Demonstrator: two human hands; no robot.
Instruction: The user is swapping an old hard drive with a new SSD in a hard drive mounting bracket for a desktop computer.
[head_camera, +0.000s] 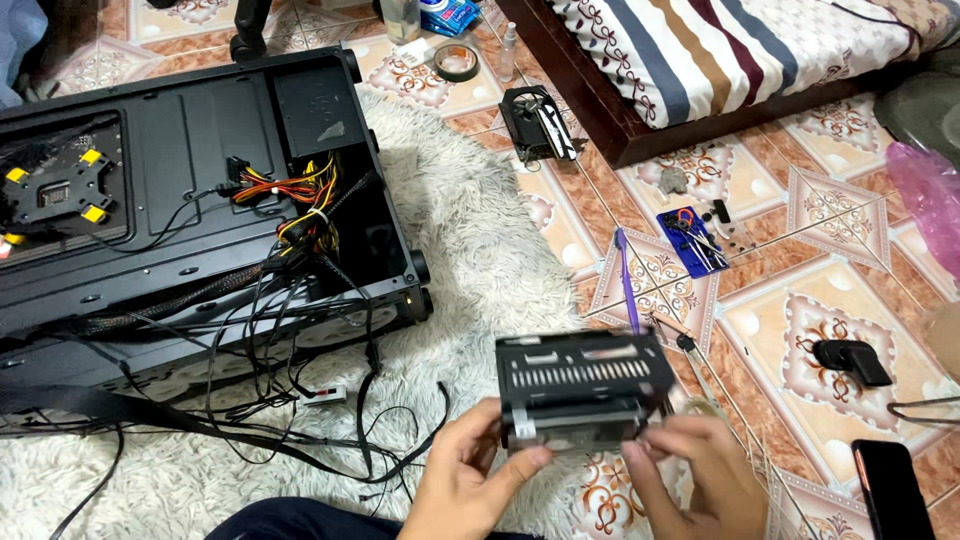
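Both hands hold one thing between them: a black metal drive cage (583, 385) with a row of slots on its upper face, kept low in the middle of the view, above the edge of the white shaggy rug (480, 250). The left hand (468, 472) is closed on the left end of the cage; the thumb presses on the front near the lower left corner and the other fingers go behind or under it (they are mostly hidden). The right hand (692, 470) is half closed at the right lower corner, with the fingertips touching the front edge of the cage and the palm turned down.

To the left, on the rug, lies an open black computer case (180, 190) on its side, with red, yellow and black cables (290, 190) coming out of it and spreading over the rug toward the person. On the patterned tiled floor (800, 300) to the right I see a purple-handled tool (628, 285) just behind the cage, a small blue tray (693, 243) with little parts, and a dark phone (893, 490) near the right lower corner. A small black fan unit (537, 122) lies farther away, near the dark bed frame (600, 110).
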